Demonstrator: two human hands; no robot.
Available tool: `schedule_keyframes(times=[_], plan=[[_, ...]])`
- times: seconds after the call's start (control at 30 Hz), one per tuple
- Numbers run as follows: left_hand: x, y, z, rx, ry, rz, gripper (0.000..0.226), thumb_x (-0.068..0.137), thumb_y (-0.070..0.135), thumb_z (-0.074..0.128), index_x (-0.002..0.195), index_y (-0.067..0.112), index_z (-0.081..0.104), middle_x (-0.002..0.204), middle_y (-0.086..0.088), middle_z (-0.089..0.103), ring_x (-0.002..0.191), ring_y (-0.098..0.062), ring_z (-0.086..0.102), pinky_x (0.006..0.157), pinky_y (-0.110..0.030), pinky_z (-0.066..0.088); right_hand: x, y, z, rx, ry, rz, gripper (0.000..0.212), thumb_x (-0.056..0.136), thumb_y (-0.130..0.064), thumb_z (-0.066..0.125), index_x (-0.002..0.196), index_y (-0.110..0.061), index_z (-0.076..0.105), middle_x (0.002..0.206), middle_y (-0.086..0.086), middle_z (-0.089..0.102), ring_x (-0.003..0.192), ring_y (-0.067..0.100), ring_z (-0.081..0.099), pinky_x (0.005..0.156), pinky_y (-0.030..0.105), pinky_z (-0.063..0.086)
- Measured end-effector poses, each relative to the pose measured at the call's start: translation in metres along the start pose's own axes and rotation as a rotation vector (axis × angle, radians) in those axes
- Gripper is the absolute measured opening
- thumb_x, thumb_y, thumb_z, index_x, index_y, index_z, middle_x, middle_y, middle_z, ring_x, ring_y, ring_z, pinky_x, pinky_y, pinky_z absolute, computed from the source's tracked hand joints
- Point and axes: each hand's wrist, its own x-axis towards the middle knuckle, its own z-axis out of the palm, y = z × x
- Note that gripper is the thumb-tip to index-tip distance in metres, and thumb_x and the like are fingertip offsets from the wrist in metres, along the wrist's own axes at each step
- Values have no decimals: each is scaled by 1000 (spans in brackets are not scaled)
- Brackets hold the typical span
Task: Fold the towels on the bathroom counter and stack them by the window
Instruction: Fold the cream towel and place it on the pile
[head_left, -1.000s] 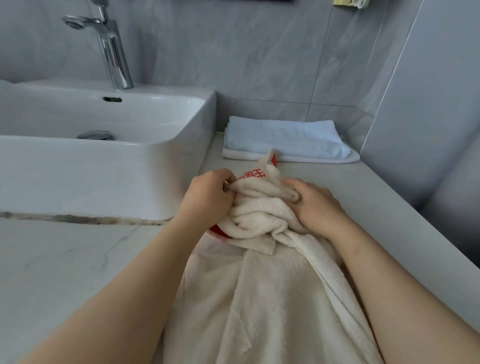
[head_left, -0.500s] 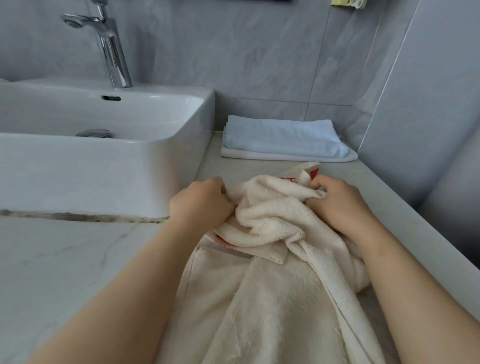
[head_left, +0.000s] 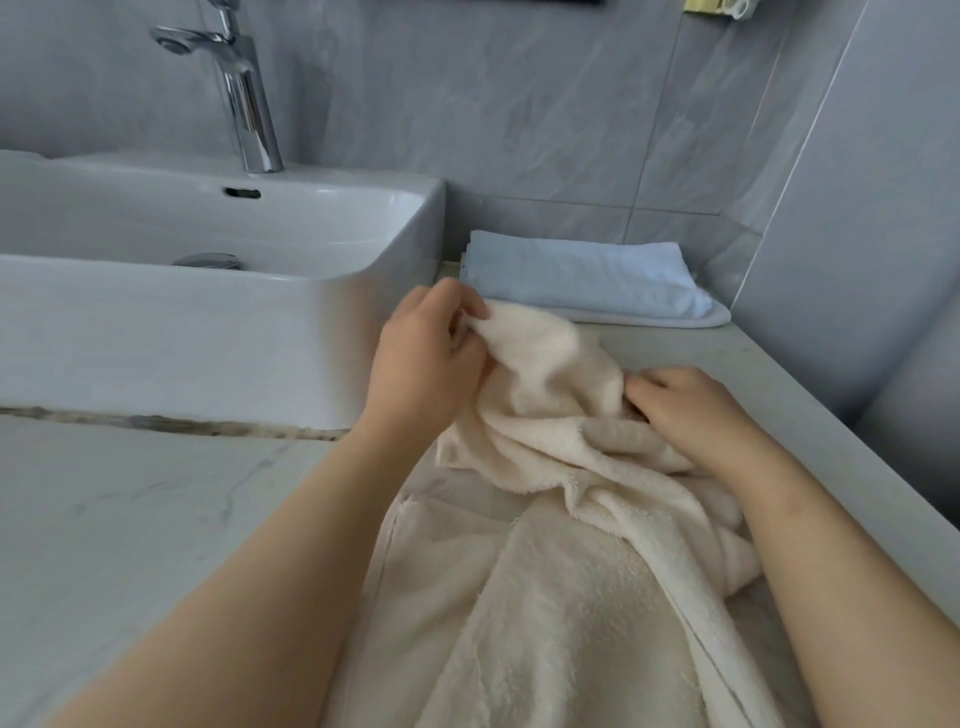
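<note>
One white sink (head_left: 208, 332) sits on the left. It has one shiny tap (head_left: 244, 93) at the back and one round metal plug (head_left: 208, 260) in the bowl. The sink stands on one pale counter (head_left: 130, 519).

Two bare arms reach in from the bottom. The left hand (head_left: 421, 364) is just beside the corner of the sink. Its thumb and fingers pinch one edge of the cream towel (head_left: 545, 545) and hold that edge up off the counter. There is one cream towel, and it is not folded. It lies in a bumpy heap between the two hands, and the rest of it runs down the counter toward the person.

Two folded towels lie behind it in the far corner, against the grey wall. One blue towel (head_left: 582, 280) rests on top of one white towel (head_left: 675, 321).

The right hand (head_left: 691, 410) is low on the heap. Its fingers curl into the cream towel and grip a fold.
</note>
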Motion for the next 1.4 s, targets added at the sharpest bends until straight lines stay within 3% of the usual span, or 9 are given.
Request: schedule_keyframes(times=[0.13, 0.23, 0.33, 0.4, 0.63, 0.87, 1.03, 1.2, 1.4], plan=[[-4, -7, 7, 50, -342, -228, 52, 93, 46, 45, 67, 3, 59, 60, -1, 58, 62, -16, 53, 58, -23, 40, 3, 5, 2, -42, 47, 1, 20, 82, -27, 61, 73, -9, 61, 69, 1, 58, 66, 14, 50, 58, 27, 36], [-4, -13, 13, 238, -400, -305, 56, 92, 55, 41, 58, 11, 45, 55, -1, 50, 60, -19, 51, 51, -27, 36, 6, 6, 6, -73, 55, -42, 22, 77, -30, 68, 96, -21, 59, 105, -2, 54, 91, 14, 53, 75, 28, 42], [-7, -15, 15, 310, -392, -309, 35, 88, 53, 50, 104, 22, 53, 100, 0, 60, 90, -21, 58, 70, -29, 43, 7, 7, 10, -108, -27, -79, 62, 74, -38, 71, 130, -37, 44, 126, -6, 44, 113, 18, 49, 94, 38, 44], [-9, -14, 16, 339, -503, -278, 54, 88, 52, 50, 136, 32, 35, 130, -4, 45, 115, -26, 49, 89, -36, 41, 2, 3, 12, -87, -103, -105, 68, 76, -43, 69, 136, -47, 35, 124, -13, 46, 112, 15, 50, 93, 38, 46], [-4, -15, 17, 284, -657, -201, 26, 92, 31, 46, 114, 28, 59, 114, -4, 52, 104, -25, 53, 88, -34, 45, -2, -5, 19, -41, -240, -163, 13, 82, -22, 64, 80, -35, 64, 84, -5, 70, 82, 15, 66, 75, 38, 54], [-4, -19, 18, 193, -289, -172, 16, 92, 15, 48, 98, 15, 63, 97, -2, 61, 84, -16, 52, 72, -24, 41, -2, -8, 7, 20, 210, -156, 16, 82, -8, 55, 78, -23, 56, 74, -4, 57, 70, 15, 52, 58, 24, 38], [-5, -13, 16, 148, -282, -167, 33, 94, 42, 45, 117, 21, 55, 109, -1, 59, 101, -20, 52, 84, -32, 43, 3, 3, -7, 92, 595, -115, 17, 82, -2, 50, 97, -5, 58, 98, 11, 58, 86, 27, 50, 65, 30, 34], [-10, -16, 18, 344, -562, -177, 48, 85, 52, 54, 129, 37, 42, 115, 9, 55, 121, -19, 43, 102, -42, 36, 8, 12, 2, -291, 28, 29, 4, 81, -32, 52, 80, -33, 57, 89, 0, 63, 84, 24, 59, 70, 35, 49], [-4, -9, 8, 407, -725, -71, 22, 86, 36, 56, 107, 40, 53, 87, 22, 50, 104, -11, 49, 100, -37, 36, 1, 0, 3, -190, -137, -90, 20, 83, -31, 62, 71, -20, 51, 76, -4, 57, 67, 9, 50, 54, 24, 35]])
